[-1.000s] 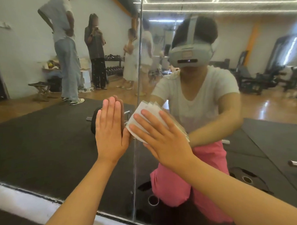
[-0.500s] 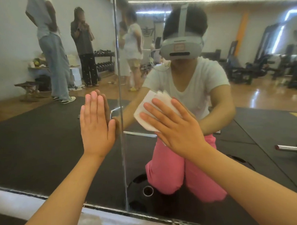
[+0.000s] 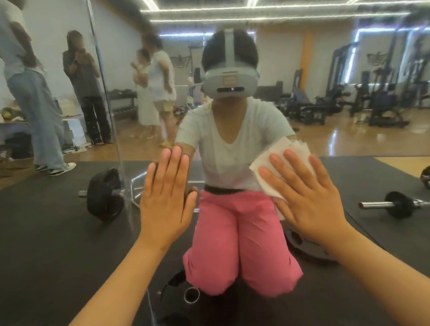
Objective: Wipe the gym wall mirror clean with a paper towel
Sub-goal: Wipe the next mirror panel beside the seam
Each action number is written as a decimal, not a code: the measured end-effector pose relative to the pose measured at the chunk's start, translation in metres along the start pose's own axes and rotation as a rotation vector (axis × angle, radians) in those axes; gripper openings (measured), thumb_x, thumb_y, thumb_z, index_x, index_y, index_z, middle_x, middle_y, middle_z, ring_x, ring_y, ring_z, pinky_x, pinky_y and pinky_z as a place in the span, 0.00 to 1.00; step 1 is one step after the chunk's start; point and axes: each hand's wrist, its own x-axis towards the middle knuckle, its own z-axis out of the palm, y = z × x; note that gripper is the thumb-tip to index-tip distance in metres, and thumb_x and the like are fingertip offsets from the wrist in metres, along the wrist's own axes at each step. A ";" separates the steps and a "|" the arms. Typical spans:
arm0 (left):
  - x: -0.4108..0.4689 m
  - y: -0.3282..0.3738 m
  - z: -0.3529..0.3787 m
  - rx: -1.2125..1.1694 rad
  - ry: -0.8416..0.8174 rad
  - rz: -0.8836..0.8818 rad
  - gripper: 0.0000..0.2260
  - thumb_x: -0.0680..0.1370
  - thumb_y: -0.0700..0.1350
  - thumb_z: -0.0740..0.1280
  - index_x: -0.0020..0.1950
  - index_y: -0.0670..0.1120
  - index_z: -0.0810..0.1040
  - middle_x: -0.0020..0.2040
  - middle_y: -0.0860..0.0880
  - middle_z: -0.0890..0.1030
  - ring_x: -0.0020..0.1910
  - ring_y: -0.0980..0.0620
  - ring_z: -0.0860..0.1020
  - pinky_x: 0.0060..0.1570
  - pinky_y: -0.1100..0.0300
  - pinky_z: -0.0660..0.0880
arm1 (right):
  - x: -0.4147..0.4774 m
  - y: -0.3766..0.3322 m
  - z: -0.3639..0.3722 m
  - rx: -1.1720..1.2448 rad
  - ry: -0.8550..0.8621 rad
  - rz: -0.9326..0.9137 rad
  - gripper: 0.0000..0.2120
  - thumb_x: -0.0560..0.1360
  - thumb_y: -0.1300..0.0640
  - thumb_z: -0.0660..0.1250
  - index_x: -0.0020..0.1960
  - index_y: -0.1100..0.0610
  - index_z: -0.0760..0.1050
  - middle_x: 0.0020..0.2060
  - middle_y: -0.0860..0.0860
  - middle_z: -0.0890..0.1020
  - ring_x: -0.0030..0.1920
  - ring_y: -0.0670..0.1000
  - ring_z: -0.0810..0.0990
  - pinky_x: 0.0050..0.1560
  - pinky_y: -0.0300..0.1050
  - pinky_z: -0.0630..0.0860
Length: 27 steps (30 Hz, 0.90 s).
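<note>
- Right hand (image 3: 306, 198) is laid flat against the mirror (image 3: 65, 268), with its fingers straight and spread, and the paper towel (image 3: 280, 157) is pressed under them
- Left hand (image 3: 165, 197) is also set flat on the glass, its fingers straight and close together and its thumb out to the side; nothing is held by it
- The paper towel, white and folded into several layers, is pinned between the right hand and the mirror; its fanned edges are seen beyond the fingertips, and a narrow strip is seen beside the left edge of the palm
- The two hands are kept well apart: the left is placed just right of the vertical seam (image 3: 120, 152) where two mirror panels meet, and the right is further along the same panel
- A kneeling person is reflected between the hands, and a grey headset (image 3: 230, 82), a white T-shirt (image 3: 233, 147) and pink trousers (image 3: 236, 231) are worn
- A barbell (image 3: 395, 205) is reflected on the black floor mat (image 3: 382, 170) to the right of the right hand, and a weight plate (image 3: 103, 194) is reflected to the left of the left hand, at the seam
- Standing people (image 3: 33, 96) are reflected at the upper left, gym machines (image 3: 378, 101) at the upper right and ceiling light strips (image 3: 251, 8) along the top
</note>
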 end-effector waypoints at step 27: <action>-0.022 -0.028 0.053 -0.018 -0.193 -0.182 0.33 0.81 0.58 0.47 0.82 0.43 0.43 0.82 0.40 0.45 0.79 0.33 0.48 0.70 0.26 0.54 | -0.064 0.058 -0.006 -0.001 0.039 0.262 0.29 0.83 0.47 0.52 0.82 0.50 0.50 0.79 0.50 0.57 0.81 0.52 0.49 0.79 0.58 0.45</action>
